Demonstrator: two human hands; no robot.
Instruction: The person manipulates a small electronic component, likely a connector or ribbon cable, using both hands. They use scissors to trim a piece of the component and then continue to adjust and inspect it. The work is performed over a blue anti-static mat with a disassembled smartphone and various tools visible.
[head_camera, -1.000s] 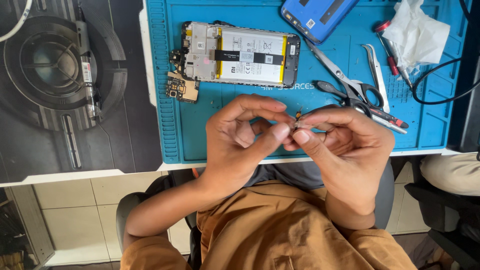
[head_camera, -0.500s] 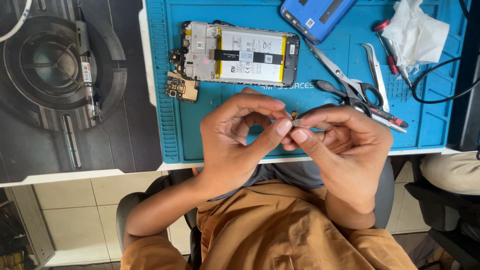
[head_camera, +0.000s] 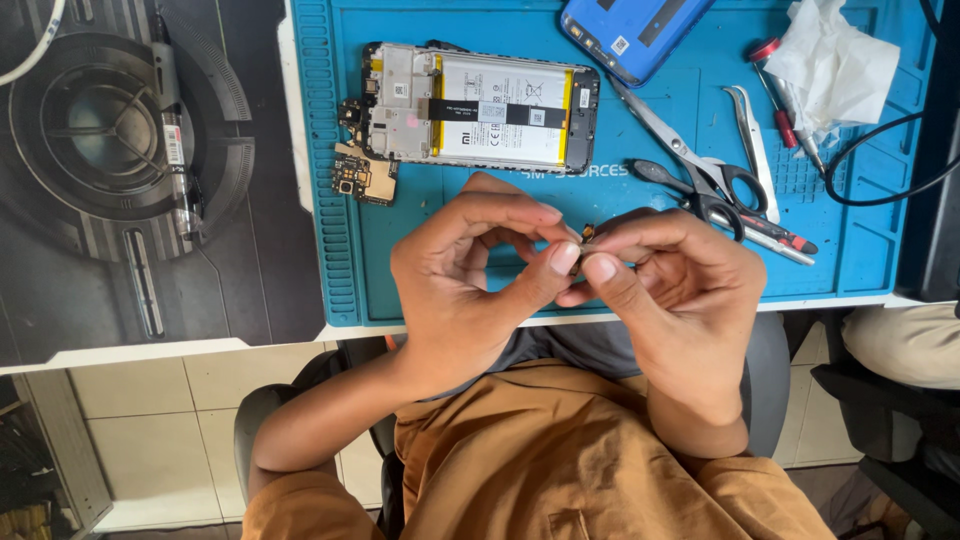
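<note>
My left hand (head_camera: 470, 270) and my right hand (head_camera: 670, 280) meet above the near edge of a blue work mat (head_camera: 400, 270). Between their fingertips they pinch a tiny dark component (head_camera: 587, 234), most of it hidden by the fingers. Behind the hands lies an opened phone (head_camera: 480, 105) with its battery and boards exposed. A small loose circuit board (head_camera: 362, 175) rests beside the phone's left end.
A blue phone back cover (head_camera: 630, 30) sits at the far edge. Scissors (head_camera: 700, 170), tweezers (head_camera: 752, 135), a red-handled screwdriver (head_camera: 785, 110), crumpled tissue (head_camera: 830, 65) and a black cable (head_camera: 880, 130) lie on the right. A dark mat with a pen-like tool (head_camera: 175, 140) is left.
Both hands stay together on the tiny component; the fingers have shifted only slightly. Nothing on the mat has moved.
</note>
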